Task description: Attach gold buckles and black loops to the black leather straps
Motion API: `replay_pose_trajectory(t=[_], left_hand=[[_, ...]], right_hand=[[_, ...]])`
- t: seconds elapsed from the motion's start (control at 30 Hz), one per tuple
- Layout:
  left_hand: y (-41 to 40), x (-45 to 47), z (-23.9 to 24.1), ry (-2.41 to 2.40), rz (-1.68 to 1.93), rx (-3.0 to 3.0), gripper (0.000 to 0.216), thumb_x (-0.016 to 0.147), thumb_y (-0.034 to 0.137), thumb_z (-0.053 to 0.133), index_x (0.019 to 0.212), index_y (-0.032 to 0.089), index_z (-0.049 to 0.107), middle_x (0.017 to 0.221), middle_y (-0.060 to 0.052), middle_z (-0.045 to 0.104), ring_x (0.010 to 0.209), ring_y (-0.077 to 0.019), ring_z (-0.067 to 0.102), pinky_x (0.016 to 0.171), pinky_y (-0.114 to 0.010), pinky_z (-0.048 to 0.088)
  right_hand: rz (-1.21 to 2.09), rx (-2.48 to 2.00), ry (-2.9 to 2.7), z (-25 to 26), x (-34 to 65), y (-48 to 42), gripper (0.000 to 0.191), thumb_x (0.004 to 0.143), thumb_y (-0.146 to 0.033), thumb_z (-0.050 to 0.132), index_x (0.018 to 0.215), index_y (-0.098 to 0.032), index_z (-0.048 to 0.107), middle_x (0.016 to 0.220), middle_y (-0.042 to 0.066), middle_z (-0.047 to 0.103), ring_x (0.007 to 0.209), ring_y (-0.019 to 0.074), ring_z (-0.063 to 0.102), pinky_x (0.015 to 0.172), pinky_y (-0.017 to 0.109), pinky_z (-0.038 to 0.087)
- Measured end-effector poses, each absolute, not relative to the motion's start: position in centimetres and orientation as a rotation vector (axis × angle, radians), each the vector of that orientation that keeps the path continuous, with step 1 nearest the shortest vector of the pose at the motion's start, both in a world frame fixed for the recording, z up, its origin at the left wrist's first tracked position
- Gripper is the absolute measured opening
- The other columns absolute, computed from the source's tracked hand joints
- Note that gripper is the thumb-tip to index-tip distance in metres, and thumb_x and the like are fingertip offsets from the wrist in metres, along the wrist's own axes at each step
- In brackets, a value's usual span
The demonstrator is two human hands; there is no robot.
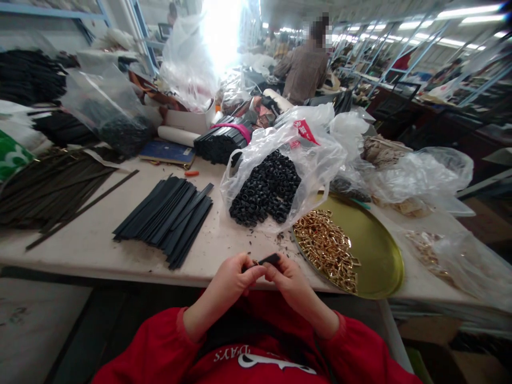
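Both hands meet at the table's front edge over a short black strap. My left hand pinches its left end, and something small beside those fingers is too hidden to name. My right hand grips the other end, thumb close to the left thumb. Ahead of them, an open clear plastic bag holds many small black loops. To the right, gold metal buckles are heaped on a round gold tray. A stack of flat black strips lies to the left.
Dark brown strips cover the table's left side. Behind are a blue notebook, an orange piece and a bundle of black strips with a pink band. More plastic bags lie at right. A person stands farther back.
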State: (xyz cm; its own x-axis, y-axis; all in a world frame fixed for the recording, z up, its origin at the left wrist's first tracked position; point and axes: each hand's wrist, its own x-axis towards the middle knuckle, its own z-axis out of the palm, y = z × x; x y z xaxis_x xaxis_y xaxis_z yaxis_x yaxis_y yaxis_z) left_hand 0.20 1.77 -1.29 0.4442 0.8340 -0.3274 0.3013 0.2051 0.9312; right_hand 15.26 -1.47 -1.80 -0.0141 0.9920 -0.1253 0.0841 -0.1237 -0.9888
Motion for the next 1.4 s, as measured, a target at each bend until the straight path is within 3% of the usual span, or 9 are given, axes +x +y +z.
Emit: replay_pose_trajectory(t=[0.17, 0.3, 0.43, 0.77, 0.87, 1.0, 1.13, 1.3, 1.4], left_hand=[[3.6, 0.6, -2.3, 1.028, 0.586, 1.390, 0.030, 0.076, 0.034, 0.053, 0.101, 0.016, 0.049, 0.057, 0.006, 0.055, 0.049, -0.0103, 0.053, 0.048, -0.021, 0.041], [4.7, 0.7, -3.3, 1.103, 0.609, 1.307, 0.022, 0.079, 0.036, 0.047, 0.085, 0.016, 0.052, 0.052, 0.007, 0.050, 0.042, -0.0076, 0.048, 0.043, -0.019, 0.038], [5.4, 0.5, -4.0, 1.155, 0.648, 1.197, 0.023, 0.078, 0.038, 0.046, 0.083, 0.015, 0.048, 0.049, 0.008, 0.048, 0.036, -0.0058, 0.042, 0.038, -0.017, 0.033], [5.2, 0.1, -3.8, 1.206, 0.792, 1.219, 0.022, 0.078, 0.037, 0.047, 0.077, 0.016, 0.048, 0.048, 0.007, 0.047, 0.036, -0.0057, 0.041, 0.036, -0.016, 0.032], [4.9, 0.0, -3.4, 1.220, 0.858, 1.274, 0.024, 0.079, 0.039, 0.046, 0.078, 0.016, 0.049, 0.049, 0.007, 0.047, 0.038, -0.0065, 0.043, 0.038, -0.017, 0.034], [3.9, -0.2, -2.5, 1.191, 0.734, 1.398, 0.024, 0.080, 0.040, 0.045, 0.077, 0.017, 0.052, 0.047, 0.008, 0.046, 0.038, -0.0067, 0.040, 0.038, -0.017, 0.031], [2.8, -0.4, -1.4, 1.109, 0.657, 1.499, 0.022, 0.080, 0.035, 0.046, 0.073, 0.016, 0.053, 0.049, 0.007, 0.047, 0.041, -0.0065, 0.041, 0.041, -0.018, 0.031], [1.6, -0.6, -0.8, 1.011, 0.740, 1.416, 0.027, 0.079, 0.022, 0.045, 0.105, 0.015, 0.044, 0.067, 0.003, 0.058, 0.057, -0.0094, 0.052, 0.051, -0.019, 0.037], [1.1, -0.9, -0.7, 0.951, 0.738, 1.421, 0.030, 0.079, 0.018, 0.044, 0.108, 0.015, 0.041, 0.074, 0.000, 0.061, 0.066, -0.0108, 0.056, 0.059, -0.021, 0.041]], right_hand=[[1.196, -1.376, -1.611, -1.8, 18.2, 2.9, 0.042, 0.086, -0.049, 0.037, 0.067, -0.019, 0.058, 0.057, 0.000, 0.053, 0.056, 0.0130, 0.048, 0.055, 0.025, 0.036], [0.488, -1.730, -1.865, -2.4, 19.3, 8.2, 0.021, 0.086, -0.032, 0.045, 0.082, -0.019, 0.061, 0.080, 0.004, 0.059, 0.075, 0.0169, 0.054, 0.069, 0.027, 0.038], [0.367, -2.006, -2.012, -3.5, 17.7, 10.9, 0.013, 0.083, -0.024, 0.050, 0.088, -0.018, 0.061, 0.092, 0.009, 0.058, 0.083, 0.0195, 0.056, 0.072, 0.028, 0.038], [0.642, -1.881, -1.871, -2.9, 17.0, 9.6, 0.012, 0.080, -0.022, 0.050, 0.087, -0.015, 0.057, 0.083, 0.006, 0.060, 0.077, 0.0164, 0.057, 0.070, 0.028, 0.042], [1.190, -1.614, -1.563, -2.0, 16.6, 7.3, 0.019, 0.081, -0.033, 0.050, 0.088, -0.016, 0.056, 0.074, 0.001, 0.060, 0.066, 0.0118, 0.056, 0.062, 0.025, 0.043], [1.760, -1.209, -0.865, -1.2, 16.2, 4.2, 0.026, 0.063, -0.034, 0.072, 0.076, -0.017, 0.058, 0.066, -0.003, 0.056, 0.059, 0.0079, 0.052, 0.059, 0.022, 0.041], [1.792, -1.135, -0.828, -1.2, 15.9, 2.4, 0.025, 0.058, -0.029, 0.076, 0.072, -0.017, 0.060, 0.065, -0.004, 0.056, 0.055, 0.0073, 0.048, 0.057, 0.023, 0.038], [1.716, -1.136, -0.979, -1.1, 15.1, 0.8, 0.021, 0.067, -0.032, 0.070, 0.075, -0.017, 0.058, 0.067, -0.002, 0.058, 0.061, 0.0107, 0.050, 0.059, 0.025, 0.037], [1.642, -1.172, -1.079, -0.4, 14.6, -0.3, 0.022, 0.068, -0.034, 0.069, 0.075, -0.017, 0.057, 0.065, -0.002, 0.058, 0.063, 0.0110, 0.050, 0.061, 0.025, 0.037]])
